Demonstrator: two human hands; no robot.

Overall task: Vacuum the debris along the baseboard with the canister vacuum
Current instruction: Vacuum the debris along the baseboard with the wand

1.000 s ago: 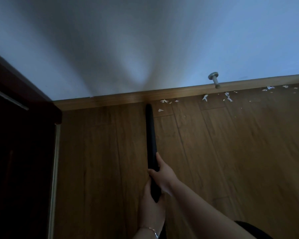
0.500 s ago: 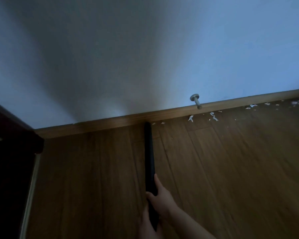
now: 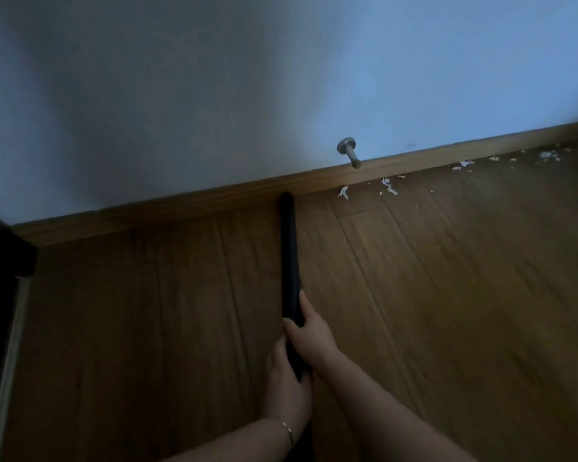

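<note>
Both hands wrap the black vacuum wand: the right hand curls round it further forward, and the left hand grips just behind. The tube looks rigid and light, easily steered from this rear hold. Its tip meets the baseboard; white debris lies to the right, below a metal door stop.

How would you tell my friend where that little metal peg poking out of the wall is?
Follow the pale wall down to the wooden baseboard. Just above it, right of the tip of the black vacuum tube, a short silver door stopper juts out from a round plate. It is the only shiny metal thing there; the white scraps nearby lie flat on the floor.
</note>
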